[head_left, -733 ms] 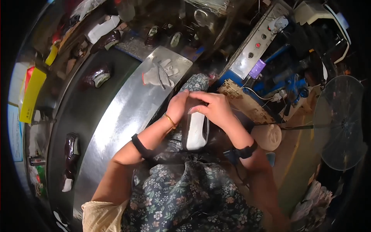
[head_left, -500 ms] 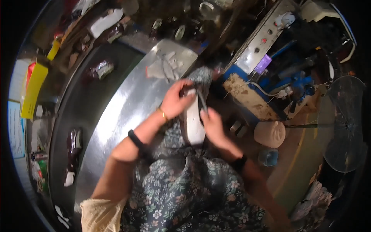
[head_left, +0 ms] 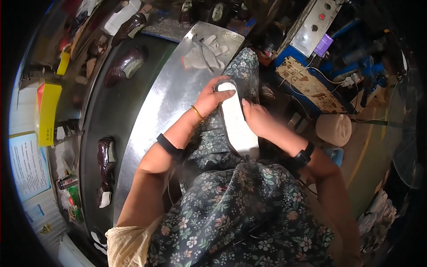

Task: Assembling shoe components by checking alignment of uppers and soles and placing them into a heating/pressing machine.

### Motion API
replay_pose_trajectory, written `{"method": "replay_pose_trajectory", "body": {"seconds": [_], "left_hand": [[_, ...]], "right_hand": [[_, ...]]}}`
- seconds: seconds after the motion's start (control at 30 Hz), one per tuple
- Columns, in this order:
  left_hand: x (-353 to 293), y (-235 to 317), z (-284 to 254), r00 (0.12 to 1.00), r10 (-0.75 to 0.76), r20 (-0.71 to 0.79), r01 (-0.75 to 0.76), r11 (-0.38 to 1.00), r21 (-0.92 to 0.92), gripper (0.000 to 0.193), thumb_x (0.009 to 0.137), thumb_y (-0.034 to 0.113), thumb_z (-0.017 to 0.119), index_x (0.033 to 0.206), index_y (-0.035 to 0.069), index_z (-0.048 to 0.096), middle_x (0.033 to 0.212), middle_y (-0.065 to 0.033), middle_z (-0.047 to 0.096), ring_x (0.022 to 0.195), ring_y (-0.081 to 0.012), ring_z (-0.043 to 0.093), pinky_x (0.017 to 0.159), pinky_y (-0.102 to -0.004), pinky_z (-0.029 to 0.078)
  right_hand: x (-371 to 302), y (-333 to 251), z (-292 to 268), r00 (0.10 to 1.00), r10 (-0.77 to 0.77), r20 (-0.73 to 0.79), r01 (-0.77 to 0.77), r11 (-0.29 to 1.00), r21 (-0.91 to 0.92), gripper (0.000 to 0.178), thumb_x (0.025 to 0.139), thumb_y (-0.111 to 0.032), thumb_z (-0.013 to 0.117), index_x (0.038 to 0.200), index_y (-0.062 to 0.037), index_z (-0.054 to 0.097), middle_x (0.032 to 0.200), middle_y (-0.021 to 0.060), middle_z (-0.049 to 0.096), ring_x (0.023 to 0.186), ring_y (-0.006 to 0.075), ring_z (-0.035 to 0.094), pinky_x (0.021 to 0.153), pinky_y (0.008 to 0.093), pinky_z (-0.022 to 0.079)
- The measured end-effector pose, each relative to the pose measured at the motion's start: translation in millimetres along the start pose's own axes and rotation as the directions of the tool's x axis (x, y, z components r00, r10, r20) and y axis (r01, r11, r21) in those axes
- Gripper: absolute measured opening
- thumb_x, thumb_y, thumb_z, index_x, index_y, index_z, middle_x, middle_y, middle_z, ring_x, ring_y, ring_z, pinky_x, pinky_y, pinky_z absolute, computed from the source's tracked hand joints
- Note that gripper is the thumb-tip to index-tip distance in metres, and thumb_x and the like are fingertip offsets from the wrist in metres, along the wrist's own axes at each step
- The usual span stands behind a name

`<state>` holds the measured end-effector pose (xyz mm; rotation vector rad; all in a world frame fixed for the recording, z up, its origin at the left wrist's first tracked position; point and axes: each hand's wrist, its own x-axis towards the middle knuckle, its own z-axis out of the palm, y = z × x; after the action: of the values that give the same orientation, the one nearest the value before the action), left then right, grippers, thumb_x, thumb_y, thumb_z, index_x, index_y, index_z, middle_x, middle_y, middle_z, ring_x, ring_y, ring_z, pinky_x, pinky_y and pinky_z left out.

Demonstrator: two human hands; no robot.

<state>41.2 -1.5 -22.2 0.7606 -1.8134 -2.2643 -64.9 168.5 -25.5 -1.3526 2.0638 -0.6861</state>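
Observation:
A long shoe-shaped piece, a shoe with a white flat underside (head_left: 235, 120) and a dark rim, lies along my lap, white face up. My left hand (head_left: 212, 99) grips its far end, thumb pressed on the white face and fingers round the left edge. On the right edge rests my right hand (head_left: 260, 118), its thumb at the rim and its other fingers curled out of sight. Whether a tool is also in that hand is hidden. A flowered apron (head_left: 231, 213) covers my lap beneath the shoe.
To the left runs a metal table (head_left: 153, 111) bearing a pale work glove (head_left: 200, 58) and grey pincers (head_left: 209, 60). Beyond it, a dark conveyor belt (head_left: 95, 124) carries brown shoes (head_left: 106, 153). At the right stand a blue machine (head_left: 307, 84) and a beige plastic container (head_left: 333, 130).
The slender grey tool seen at my right hand no longer shows. My right hand now sits against the shoe's edge. The whole view has shifted, with surroundings lower and to the right.

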Motion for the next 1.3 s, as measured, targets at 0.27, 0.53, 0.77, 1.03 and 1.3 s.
{"method": "replay_pose_trajectory", "body": {"seconds": [0.27, 0.53, 0.77, 1.03, 1.3], "left_hand": [[12, 5, -4, 1.000, -0.030, 0.003, 0.029, 0.978, 0.206, 0.053, 0.083, 0.016, 0.070, 0.129, 0.002, 0.048, 0.109, -0.0076, 0.061, 0.096, -0.0152, 0.058, 0.089, -0.0279, 0.045], [1, -24, 9, 0.992, -0.127, -0.024, 0.068, 0.669, -0.741, 0.049, 0.098, 0.040, 0.042, 0.120, 0.000, 0.058, 0.112, -0.0170, 0.064, 0.110, -0.0252, 0.059, 0.099, -0.0381, 0.043], [-28, 33, 12, 0.963, 0.241, -0.123, 0.152, -0.110, 0.982, 0.047, 0.099, 0.028, 0.032, 0.077, 0.003, 0.066, 0.076, -0.0176, 0.068, 0.067, -0.0342, 0.067, 0.058, -0.0445, 0.052], [-74, 21, -5, 0.969, -0.158, -0.188, 0.239, 0.440, 0.866, 0.058, 0.098, 0.047, 0.027, 0.113, -0.003, 0.051, 0.094, -0.0303, 0.063, 0.091, -0.0441, 0.062, 0.083, -0.0478, 0.047], [-82, -17, 0, 0.958, 0.134, -0.252, 0.081, 0.721, 0.689, 0.071, 0.098, 0.053, 0.017, 0.111, -0.006, 0.055, 0.106, -0.0323, 0.060, 0.105, -0.0455, 0.056, 0.094, -0.0457, 0.042]], "right_hand": [[5, -14, -12, 0.996, 0.000, -0.091, -0.027, 0.954, -0.299, 0.053, 0.096, -0.028, 0.043, 0.132, 0.0097, 0.039, 0.078, 0.0217, 0.067, 0.068, 0.0387, 0.066, 0.062, 0.0457, 0.054], [-10, -15, 9, 0.997, 0.069, 0.018, -0.052, 0.540, 0.840, 0.072, 0.098, -0.039, 0.043, 0.150, -0.0036, 0.008, 0.145, 0.0255, 0.034, 0.132, 0.0330, 0.038, 0.107, 0.0342, 0.031], [2, -64, 28, 0.943, 0.311, -0.116, -0.282, 0.935, 0.215, 0.082, 0.093, -0.048, 0.044, 0.149, -0.0079, -0.001, 0.131, 0.0367, 0.038, 0.102, 0.0514, 0.055, 0.084, 0.0526, 0.048], [11, -23, 72, 0.960, 0.143, -0.242, 0.058, 0.744, 0.666, 0.074, 0.097, -0.037, 0.044, 0.148, 0.0008, 0.005, 0.146, 0.0316, 0.024, 0.133, 0.0409, 0.034, 0.109, 0.0392, 0.029], [1, -26, 42, 0.989, 0.077, -0.130, 0.024, 0.769, 0.638, 0.077, 0.098, -0.044, 0.041, 0.148, -0.0005, 0.003, 0.150, 0.0244, 0.022, 0.139, 0.0322, 0.024, 0.111, 0.0373, 0.025]]}}
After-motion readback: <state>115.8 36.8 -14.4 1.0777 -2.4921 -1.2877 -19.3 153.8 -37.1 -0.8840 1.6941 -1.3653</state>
